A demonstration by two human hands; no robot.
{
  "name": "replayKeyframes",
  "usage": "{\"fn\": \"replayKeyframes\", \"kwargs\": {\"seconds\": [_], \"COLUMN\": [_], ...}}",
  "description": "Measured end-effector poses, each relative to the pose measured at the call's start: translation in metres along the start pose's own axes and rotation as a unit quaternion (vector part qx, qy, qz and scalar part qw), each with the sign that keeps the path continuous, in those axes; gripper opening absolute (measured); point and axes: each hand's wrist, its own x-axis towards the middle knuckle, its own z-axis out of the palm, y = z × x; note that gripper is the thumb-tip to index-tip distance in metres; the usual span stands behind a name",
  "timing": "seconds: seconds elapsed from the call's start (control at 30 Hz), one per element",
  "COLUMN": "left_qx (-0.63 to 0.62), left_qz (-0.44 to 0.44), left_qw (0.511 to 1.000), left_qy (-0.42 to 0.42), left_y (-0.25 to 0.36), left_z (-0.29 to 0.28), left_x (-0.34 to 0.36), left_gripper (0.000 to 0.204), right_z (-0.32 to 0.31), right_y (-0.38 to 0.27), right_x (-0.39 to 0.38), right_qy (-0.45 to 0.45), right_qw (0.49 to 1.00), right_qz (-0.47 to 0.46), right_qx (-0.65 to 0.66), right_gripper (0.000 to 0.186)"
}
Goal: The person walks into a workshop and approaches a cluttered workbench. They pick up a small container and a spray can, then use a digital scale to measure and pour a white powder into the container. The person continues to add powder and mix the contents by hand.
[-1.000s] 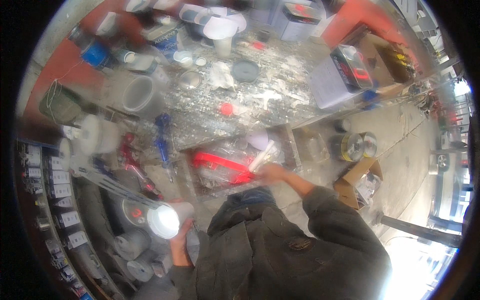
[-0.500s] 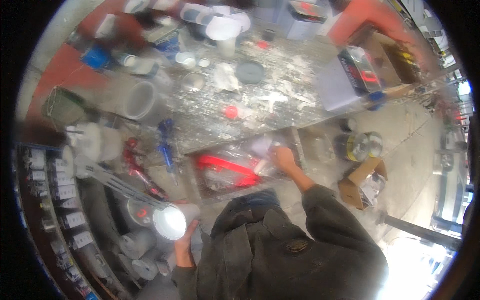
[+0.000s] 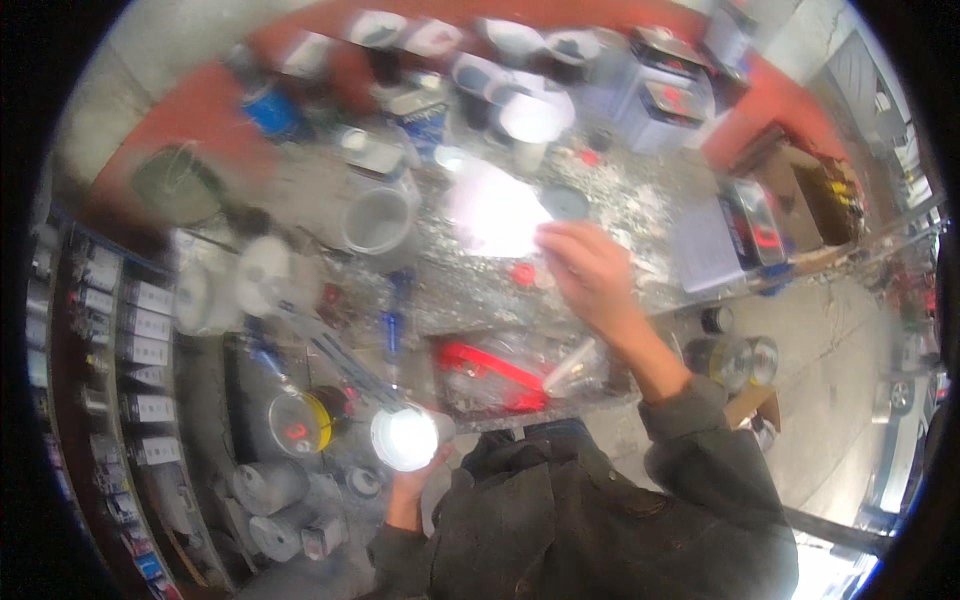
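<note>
My left hand (image 3: pixel 414 482) grips a white cup (image 3: pixel 404 436) with bright white inside, low in the view. My right hand (image 3: pixel 590 280) pinches a pale, blurred paper-like piece (image 3: pixel 493 208), possibly a cone, above the spattered workbench (image 3: pixel 640 210). Below that hand is an open drawer (image 3: pixel 485 395) holding clear plastic, a red plastic object (image 3: pixel 470 360) and a white tube (image 3: pixel 572 365). A long flat metal strip (image 3: pixel 335 350) slants down toward the cup from a white lidded container (image 3: pixel 265 275).
Tubs (image 3: pixel 375 220), cans (image 3: pixel 660 110) and cups stand on the bench, with a cardboard box (image 3: pixel 805 195) at its right. A blue tool (image 3: pixel 392 330) hangs left of the drawer. Shelves (image 3: pixel 110 380) line the left; metal cans (image 3: pixel 735 360) sit on the floor at right.
My right hand has risen out of the drawer with the pale piece, which was lying inside it. My left hand still grips the cup, and the view has shifted.
</note>
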Motion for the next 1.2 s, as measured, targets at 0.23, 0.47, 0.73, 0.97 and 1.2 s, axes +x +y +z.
{"fn": "replayKeyframes", "kwargs": {"seconds": [0.23, 0.47, 0.73, 0.97, 1.2], "left_qx": [-0.010, -0.034, -0.050, -0.066, -0.050], "left_qz": [0.032, 0.033, 0.052, 0.053, 0.042], "left_qw": [0.996, 0.991, 0.987, 0.983, 0.980], "left_qy": [0.084, 0.123, 0.146, 0.163, 0.185], "left_y": [-0.024, -0.006, -0.023, -0.025, -0.025], "left_z": [-0.011, -0.011, -0.010, -0.005, -0.007], "left_x": [-0.029, -0.034, -0.035, -0.039, -0.044], "left_gripper": [0.064, 0.064, 0.064, 0.063, 0.064], "right_z": [0.101, 0.116, 0.104, 0.159, 0.178], "right_y": [-0.020, -0.022, -0.034, -0.029, -0.018], "right_x": [0.069, 0.073, 0.119, 0.158, 0.162], "right_qy": [-0.047, -0.117, -0.256, -0.496, -0.565], "right_qw": [0.982, 0.972, 0.958, 0.855, 0.801], "right_qz": [-0.182, -0.205, -0.111, -0.083, -0.021], "right_qx": [-0.031, -0.022, 0.062, 0.128, 0.198], "right_gripper": [0.016, 0.013, 0.020, 0.025, 0.025]}}
